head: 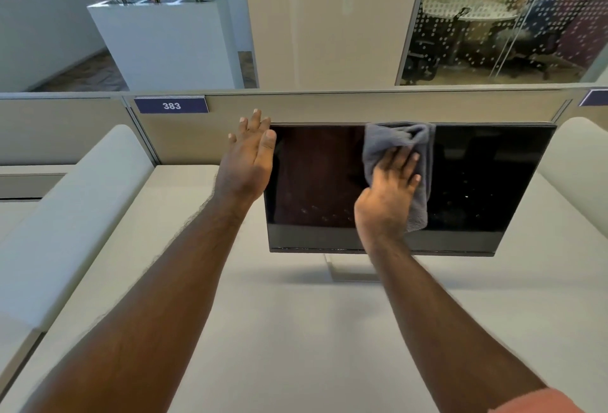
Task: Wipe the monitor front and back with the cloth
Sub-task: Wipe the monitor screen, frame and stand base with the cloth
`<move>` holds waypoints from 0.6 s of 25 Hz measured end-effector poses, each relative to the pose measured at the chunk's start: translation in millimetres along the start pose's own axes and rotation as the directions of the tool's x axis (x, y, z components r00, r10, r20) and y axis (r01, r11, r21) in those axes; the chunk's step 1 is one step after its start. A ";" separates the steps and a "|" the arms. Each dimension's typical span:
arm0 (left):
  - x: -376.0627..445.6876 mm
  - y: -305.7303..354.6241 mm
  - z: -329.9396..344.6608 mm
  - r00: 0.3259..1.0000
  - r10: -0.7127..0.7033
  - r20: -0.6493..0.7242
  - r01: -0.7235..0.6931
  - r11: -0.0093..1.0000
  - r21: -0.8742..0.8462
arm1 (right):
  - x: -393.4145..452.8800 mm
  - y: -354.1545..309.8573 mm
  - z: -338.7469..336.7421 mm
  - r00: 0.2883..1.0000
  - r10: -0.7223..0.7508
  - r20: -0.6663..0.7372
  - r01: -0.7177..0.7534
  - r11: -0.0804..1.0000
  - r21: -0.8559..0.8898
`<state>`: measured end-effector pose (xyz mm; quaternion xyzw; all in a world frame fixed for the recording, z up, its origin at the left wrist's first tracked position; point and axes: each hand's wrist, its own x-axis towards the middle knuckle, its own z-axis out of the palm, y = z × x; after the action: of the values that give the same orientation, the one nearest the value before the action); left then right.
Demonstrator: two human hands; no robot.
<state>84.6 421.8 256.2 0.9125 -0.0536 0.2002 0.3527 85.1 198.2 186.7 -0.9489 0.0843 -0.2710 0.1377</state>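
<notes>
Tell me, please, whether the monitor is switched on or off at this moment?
Apparently off: the monitor screen is uniformly black, showing only reflections and smudges around the cloth. Standby cannot be ruled out.

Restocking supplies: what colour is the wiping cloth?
Grey soft cloth, clearest in the head view.

White desk (296, 330); partition label "383" (171, 105); white planter (164, 41) with plants beyond.

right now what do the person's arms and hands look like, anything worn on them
Both forearms are bare down to the hands. The left hand and right hand wear no gloves, and no rings, watch or bracelet show on the fingers or wrists. The only clothing visible is a salmon-pink sleeve at the upper right arm, in the bottom corner of the view.
</notes>
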 end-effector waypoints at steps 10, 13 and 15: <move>3.6 5.2 10.1 0.996 0.083 0.036 -0.090 0.969 0.231 | -11.2 -59.7 7.2 0.889 -0.457 0.031 0.450 0.884 0.127; 3.3 6.7 9.3 0.995 0.086 0.043 -0.094 0.960 0.262 | -5.8 -29.7 1.0 0.943 -0.332 0.012 0.331 0.942 0.064; 3.4 8.2 9.7 0.995 0.086 0.055 -0.099 0.955 0.281 | 6.3 4.4 -9.9 0.992 -0.121 -0.019 0.121 0.992 0.023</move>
<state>88.9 409.4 256.2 0.9541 -0.0744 0.2028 0.2075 84.6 190.5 196.5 -0.9482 0.0246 -0.2881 0.1315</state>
